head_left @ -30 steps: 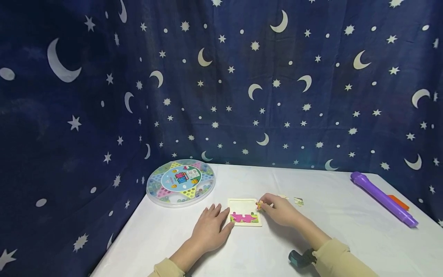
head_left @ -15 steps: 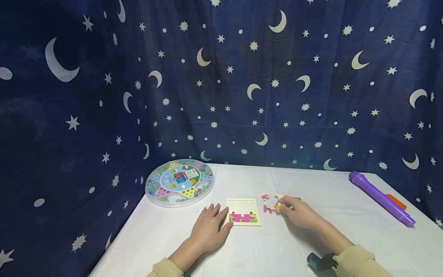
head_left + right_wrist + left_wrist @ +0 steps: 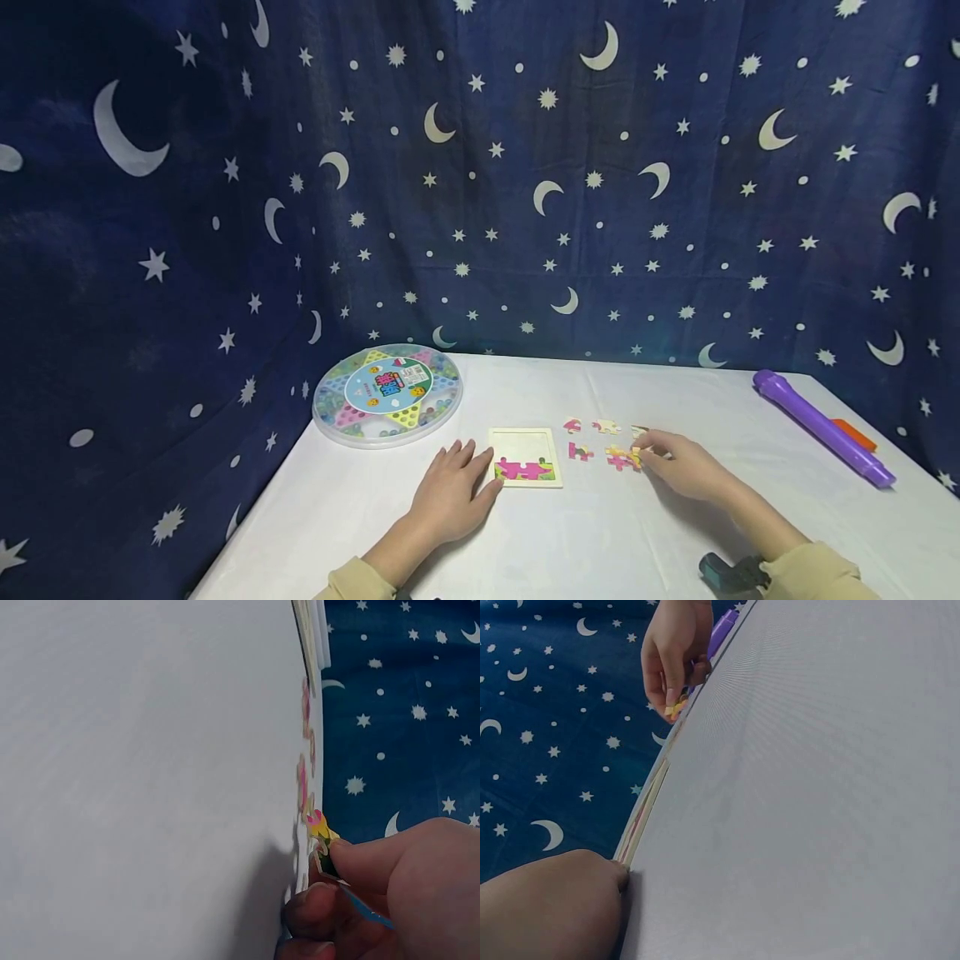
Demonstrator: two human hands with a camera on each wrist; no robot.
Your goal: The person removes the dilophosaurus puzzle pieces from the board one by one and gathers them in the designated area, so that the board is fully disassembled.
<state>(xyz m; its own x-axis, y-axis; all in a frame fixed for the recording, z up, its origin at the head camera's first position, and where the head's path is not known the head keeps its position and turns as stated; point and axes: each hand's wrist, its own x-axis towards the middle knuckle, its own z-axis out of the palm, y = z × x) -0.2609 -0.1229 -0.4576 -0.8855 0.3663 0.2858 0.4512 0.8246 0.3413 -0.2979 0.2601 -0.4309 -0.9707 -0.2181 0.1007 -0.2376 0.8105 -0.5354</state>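
Note:
A small wooden puzzle tray (image 3: 525, 442) lies on the white table (image 3: 525, 550), with pink and green pieces fitted along its near edge. My left hand (image 3: 480, 468) rests flat and open against the tray's left side; it shows again at the bottom of the left wrist view (image 3: 551, 907). Several loose puzzle pieces (image 3: 579, 452) lie right of the tray. At their right end my right hand (image 3: 643, 454) pinches a yellow-green puzzle piece (image 3: 321, 829) between thumb and finger, low over the tabletop. The left wrist view shows that hand (image 3: 671, 652) from afar.
A round marble game board in a clear case (image 3: 388, 396) sits at the back left. A purple flashlight (image 3: 821, 427) and an orange object (image 3: 855, 433) lie at the far right. Dark starry cloth (image 3: 480, 208) hangs behind and left of the table.
My right hand has moved right from the tray's right edge to the loose pieces, uncovering several of them. The left hand has stayed by the tray.

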